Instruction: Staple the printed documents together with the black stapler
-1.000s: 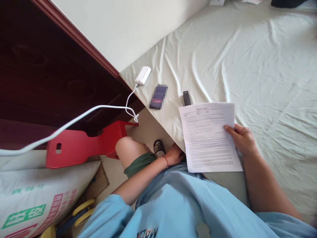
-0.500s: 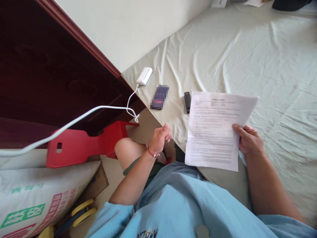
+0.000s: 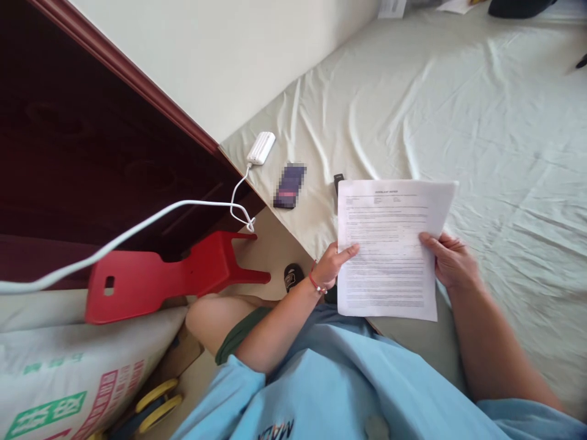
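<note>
Printed sheets of white paper (image 3: 387, 256) are held up over the edge of the cloth-covered surface, text side toward me. My left hand (image 3: 331, 265), with a red bracelet at the wrist, grips their left edge, thumb on the front and fingers hidden behind. On the right edge, my right hand (image 3: 454, 260) pinches the sheets the same way, thumb in front. Just beyond the top left corner, a small black object (image 3: 338, 181) is partly covered by the paper. A dark phone (image 3: 290, 186), its screen blurred out, lies to the left.
A white power strip or adapter (image 3: 261, 148) with a white cable (image 3: 183, 203) sits at the surface's corner by the wall. Below stand a red plastic chair (image 3: 206, 263) and a printed white sack (image 3: 92, 360). Wrinkled pale cloth (image 3: 504, 122) spreads to the right.
My left hand has moved right from beside the surface's edge and taken hold of the paper's left side. The paper has shifted slightly left in view and covers more of the black object.
</note>
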Demonstrator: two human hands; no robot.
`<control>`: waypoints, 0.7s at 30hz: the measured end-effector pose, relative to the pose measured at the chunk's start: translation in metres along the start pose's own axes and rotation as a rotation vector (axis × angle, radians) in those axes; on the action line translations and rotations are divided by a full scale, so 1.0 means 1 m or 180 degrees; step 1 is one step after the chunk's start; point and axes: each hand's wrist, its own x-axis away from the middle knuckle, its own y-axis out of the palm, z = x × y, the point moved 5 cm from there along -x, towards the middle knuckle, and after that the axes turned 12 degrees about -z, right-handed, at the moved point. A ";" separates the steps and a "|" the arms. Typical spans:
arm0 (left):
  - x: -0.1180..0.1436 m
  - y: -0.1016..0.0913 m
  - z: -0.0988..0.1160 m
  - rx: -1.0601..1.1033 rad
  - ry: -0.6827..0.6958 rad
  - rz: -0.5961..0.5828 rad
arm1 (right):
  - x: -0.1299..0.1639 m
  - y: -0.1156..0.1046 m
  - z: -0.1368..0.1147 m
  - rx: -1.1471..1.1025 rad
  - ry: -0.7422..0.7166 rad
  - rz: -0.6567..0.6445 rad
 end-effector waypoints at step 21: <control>0.021 -0.014 -0.015 -0.1019 -0.0479 -0.0002 | 0.000 0.000 -0.004 0.0215 -0.0495 -0.0044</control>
